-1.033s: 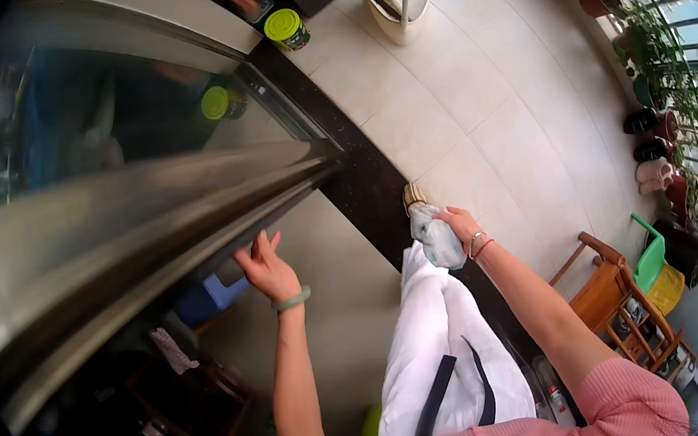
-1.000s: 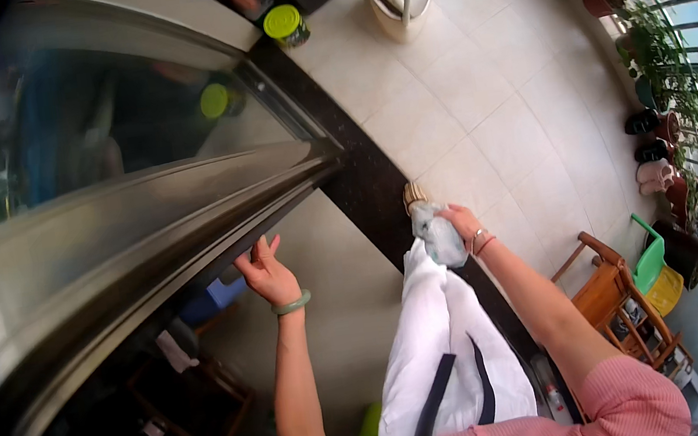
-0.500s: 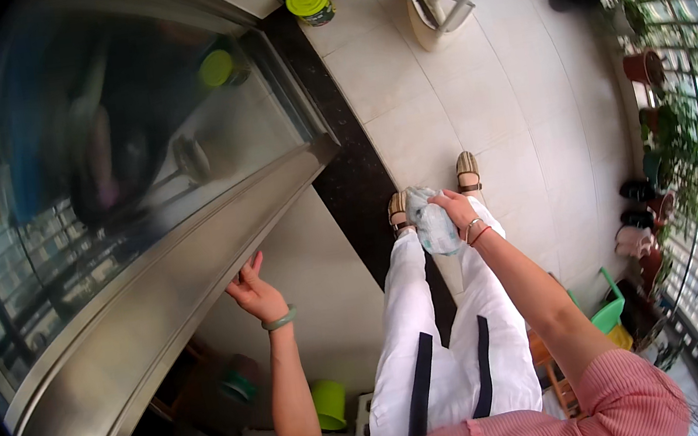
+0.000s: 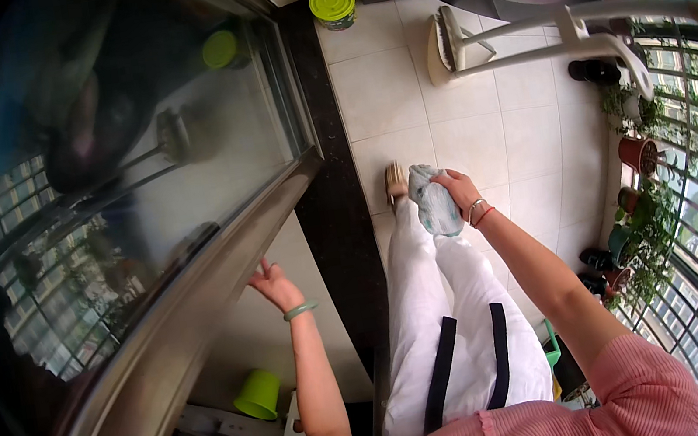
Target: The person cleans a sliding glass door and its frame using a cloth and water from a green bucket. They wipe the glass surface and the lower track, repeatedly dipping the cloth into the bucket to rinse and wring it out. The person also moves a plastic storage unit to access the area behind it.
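Lower along the door frame point(image 4: 201, 299) now, the left hand point(image 4: 272, 284) touches it, fingers spread, while the right hand point(image 4: 456, 189) grips a cloth point(image 4: 433, 201).

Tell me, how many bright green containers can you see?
2. A green-lidded tub stands on the tiled floor by the sliding door's far end; a green cup lies tipped indoors, beside the left forearm. Others may be hidden.

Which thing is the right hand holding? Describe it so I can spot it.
Start at the white trousers in the middle. Just above the knees, the right hand grips a crumpled pale blue-grey cloth. It is the only soft, bunched thing against the plain floor tiles.
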Demonstrator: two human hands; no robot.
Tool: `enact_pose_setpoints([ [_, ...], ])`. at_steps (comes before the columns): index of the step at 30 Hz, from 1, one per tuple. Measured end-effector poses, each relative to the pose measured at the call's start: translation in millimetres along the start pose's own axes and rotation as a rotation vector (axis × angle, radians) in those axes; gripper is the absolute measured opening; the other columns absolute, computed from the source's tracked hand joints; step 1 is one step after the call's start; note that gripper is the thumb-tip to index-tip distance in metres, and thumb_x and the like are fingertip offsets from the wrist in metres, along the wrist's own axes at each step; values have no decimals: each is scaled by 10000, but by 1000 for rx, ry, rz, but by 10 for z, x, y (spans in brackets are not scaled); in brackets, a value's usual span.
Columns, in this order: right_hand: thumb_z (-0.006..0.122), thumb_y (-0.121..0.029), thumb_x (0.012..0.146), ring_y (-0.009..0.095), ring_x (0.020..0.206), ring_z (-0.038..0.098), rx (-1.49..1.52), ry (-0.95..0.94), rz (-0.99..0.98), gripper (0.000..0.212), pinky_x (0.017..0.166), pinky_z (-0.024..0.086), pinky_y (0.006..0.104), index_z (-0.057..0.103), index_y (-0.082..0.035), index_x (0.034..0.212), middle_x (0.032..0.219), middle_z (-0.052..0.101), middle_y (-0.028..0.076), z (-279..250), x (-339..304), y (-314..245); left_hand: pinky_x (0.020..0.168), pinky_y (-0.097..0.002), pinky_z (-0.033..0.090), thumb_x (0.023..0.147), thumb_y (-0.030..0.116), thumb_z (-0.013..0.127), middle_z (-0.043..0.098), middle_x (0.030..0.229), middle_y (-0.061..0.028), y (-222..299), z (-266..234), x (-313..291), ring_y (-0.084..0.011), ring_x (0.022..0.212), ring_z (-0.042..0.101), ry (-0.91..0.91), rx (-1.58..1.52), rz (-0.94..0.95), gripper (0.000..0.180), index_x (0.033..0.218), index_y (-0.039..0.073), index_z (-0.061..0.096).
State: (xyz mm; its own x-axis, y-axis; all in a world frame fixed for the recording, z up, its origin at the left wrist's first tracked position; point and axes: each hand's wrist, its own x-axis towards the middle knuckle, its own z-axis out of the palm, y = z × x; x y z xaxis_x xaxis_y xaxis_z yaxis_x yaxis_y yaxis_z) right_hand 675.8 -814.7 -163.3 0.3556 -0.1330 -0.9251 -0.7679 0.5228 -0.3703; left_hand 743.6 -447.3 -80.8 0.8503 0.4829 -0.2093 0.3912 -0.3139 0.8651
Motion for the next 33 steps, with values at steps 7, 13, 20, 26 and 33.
enact_pose_setpoints([
  [7, 663, -246, 793, 152, 802, 620, -119, -12, -71, 392, 729, 491, 266, 643, 15, 1084, 903, 675, 94, 475, 968, -421, 963, -466, 416, 870, 88, 515, 312, 1451, -126, -254, 866, -29, -288, 1199, 499, 26, -115, -781, 716, 1467, 133, 123],
  [13, 632, -343, 784, 327, 867, 659, -605, 80, -426, 481, 795, 502, 387, 617, -40, 1157, 931, 670, 216, 1058, 2555, -657, 917, -396, 453, 910, 110, 556, 419, 1385, -139, -668, 2162, 89, -257, 1172, 520, -340, -113, -668, 554, 1418, 126, 336],
  [20, 605, -291, 800, 318, 939, 602, -617, 30, -901, 379, 929, 384, 419, 611, -121, 1139, 1012, 650, 155, 2155, 3893, -1524, 873, -339, 492, 962, 211, 510, 509, 1303, -123, -1081, 3393, 899, -221, 1097, 574, -633, -286, -856, 460, 1386, 89, 378],
  [26, 651, -118, 766, 389, 1160, 430, -717, 331, -1285, 438, 892, 406, 519, 549, -157, 1190, 1273, 502, 93, 2989, 4902, -2242, 878, -339, 496, 951, 237, 535, 502, 1302, -105, -1637, 3957, 1519, -220, 1122, 550, -572, -269, -648, 436, 1353, 100, 437],
  [33, 662, -138, 745, 351, 1236, 373, -955, 403, -1347, 474, 891, 419, 537, 526, -140, 1199, 1312, 439, 54, 3421, 5672, -2475, 1020, -347, 376, 930, 176, 543, 338, 1443, -144, -2446, 4082, 1802, -272, 1251, 420, -231, -82, -487, 566, 1423, 39, 302],
])
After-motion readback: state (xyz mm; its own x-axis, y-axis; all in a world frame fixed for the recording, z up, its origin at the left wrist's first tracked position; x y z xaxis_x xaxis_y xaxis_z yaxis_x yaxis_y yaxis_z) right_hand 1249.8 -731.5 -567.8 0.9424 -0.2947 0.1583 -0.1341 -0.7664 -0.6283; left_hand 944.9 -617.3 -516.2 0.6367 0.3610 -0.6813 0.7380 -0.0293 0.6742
